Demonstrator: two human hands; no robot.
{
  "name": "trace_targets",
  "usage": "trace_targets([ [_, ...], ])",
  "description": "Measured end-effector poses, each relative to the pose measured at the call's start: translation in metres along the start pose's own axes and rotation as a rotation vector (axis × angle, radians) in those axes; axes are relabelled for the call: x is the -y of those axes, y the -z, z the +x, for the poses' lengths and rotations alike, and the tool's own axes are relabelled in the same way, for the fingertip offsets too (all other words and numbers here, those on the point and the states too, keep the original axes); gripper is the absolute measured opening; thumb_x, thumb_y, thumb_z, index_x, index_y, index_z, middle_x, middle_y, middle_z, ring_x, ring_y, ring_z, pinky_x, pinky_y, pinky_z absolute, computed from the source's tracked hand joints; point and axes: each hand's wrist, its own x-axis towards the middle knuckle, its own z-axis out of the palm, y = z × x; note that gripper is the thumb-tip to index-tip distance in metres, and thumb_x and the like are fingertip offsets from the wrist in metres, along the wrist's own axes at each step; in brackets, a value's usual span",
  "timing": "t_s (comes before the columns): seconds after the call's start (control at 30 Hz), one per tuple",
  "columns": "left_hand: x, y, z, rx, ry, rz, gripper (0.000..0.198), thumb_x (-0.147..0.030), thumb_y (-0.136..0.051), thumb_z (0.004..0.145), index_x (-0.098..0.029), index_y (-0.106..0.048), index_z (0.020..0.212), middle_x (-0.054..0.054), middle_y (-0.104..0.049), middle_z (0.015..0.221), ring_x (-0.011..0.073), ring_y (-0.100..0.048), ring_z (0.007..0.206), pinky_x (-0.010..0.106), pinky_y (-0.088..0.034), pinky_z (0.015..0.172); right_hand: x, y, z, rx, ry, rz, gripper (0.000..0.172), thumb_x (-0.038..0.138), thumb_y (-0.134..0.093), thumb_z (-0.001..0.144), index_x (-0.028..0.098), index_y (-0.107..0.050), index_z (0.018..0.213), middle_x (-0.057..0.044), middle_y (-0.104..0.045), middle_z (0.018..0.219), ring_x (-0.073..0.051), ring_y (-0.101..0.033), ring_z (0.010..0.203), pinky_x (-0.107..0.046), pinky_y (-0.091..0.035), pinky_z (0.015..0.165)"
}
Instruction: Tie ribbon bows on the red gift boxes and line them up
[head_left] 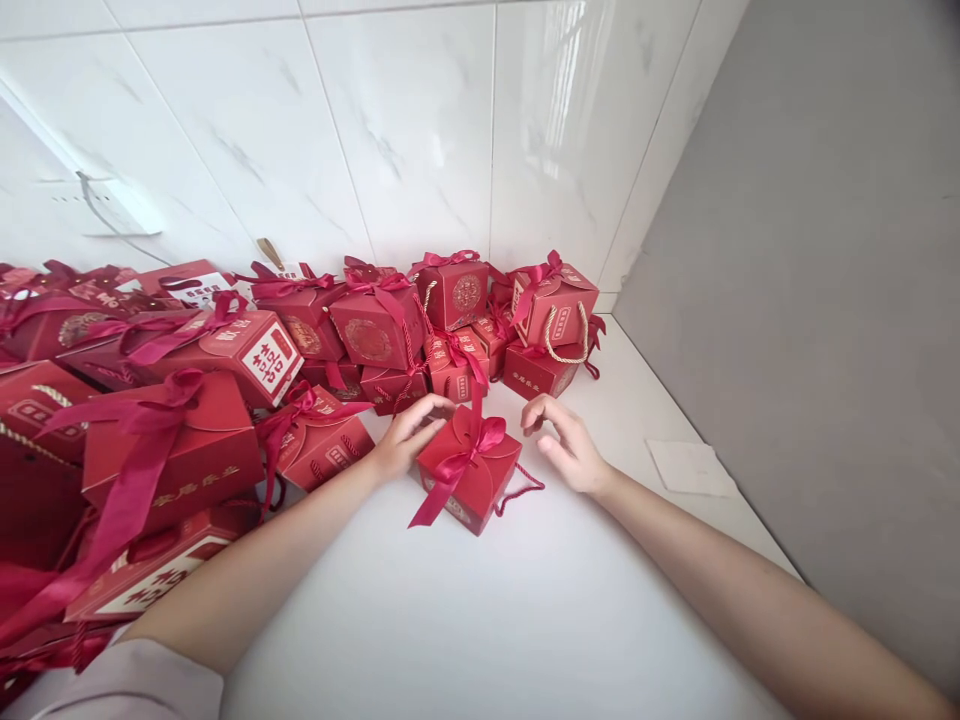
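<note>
A red gift box with a magenta ribbon bow on its lid sits on the white tabletop, turned at an angle. A twisted cord handle hangs loosely from its right side. My left hand is at the box's back left corner, fingers curved and thumb apart from them; whether the fingertips touch the box I cannot tell. To the right of the box, my right hand hovers with loosely bent fingers and nothing between them, a small gap away from the box.
Many similar boxes are piled along the left, including a large ribboned one. More stand stacked against the tiled wall, with a two-high stack at the right. A flat white square lies near the grey panel.
</note>
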Motion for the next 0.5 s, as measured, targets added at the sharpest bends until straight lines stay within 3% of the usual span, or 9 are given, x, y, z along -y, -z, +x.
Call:
trace_targets([
  [0.13,-0.012,-0.003,0.001,0.188,0.110,0.154,0.028,-0.043,-0.062,0.085,-0.017,-0.065,0.091,0.006,-0.069,0.092,0.0238,-0.064,0.089,0.031,-0.049,0.075,-0.001,-0.002,-0.005,0.173,0.066,-0.057,0.045,0.065,-0.052,0.089,0.024,-0.049,0.108,-0.008,-0.058,0.097,-0.023,-0.058,0.078,-0.039,-0.052,0.073],
  [0.3,-0.019,-0.004,0.000,0.091,0.132,0.092,0.050,-0.036,-0.063,0.082,-0.023,-0.054,0.129,0.008,-0.066,0.124,0.0258,-0.066,0.103,0.035,-0.052,0.086,0.005,-0.009,-0.007,0.093,-0.070,-0.165,0.034,0.049,-0.043,0.098,0.026,-0.045,0.124,-0.008,-0.062,0.100,-0.022,-0.061,0.077,-0.040,-0.052,0.075],
  [0.4,-0.020,0.002,0.000,0.072,0.155,0.190,0.035,-0.031,-0.060,0.080,-0.020,-0.067,0.112,0.006,-0.073,0.103,0.0262,-0.069,0.092,0.035,-0.054,0.080,0.005,-0.009,-0.003,0.005,-0.249,-0.039,0.032,0.048,-0.044,0.099,0.026,-0.043,0.122,-0.004,-0.059,0.091,-0.019,-0.060,0.074,-0.037,-0.053,0.073],
  [0.5,-0.026,0.012,-0.001,-0.036,0.153,0.319,0.021,-0.028,-0.060,0.074,-0.021,-0.071,0.092,0.003,-0.073,0.082,0.0247,-0.068,0.083,0.033,-0.054,0.075,0.003,-0.006,0.001,0.037,-0.312,0.209,0.032,0.050,-0.046,0.098,0.026,-0.043,0.119,-0.003,-0.057,0.096,-0.018,-0.060,0.081,-0.036,-0.054,0.078],
])
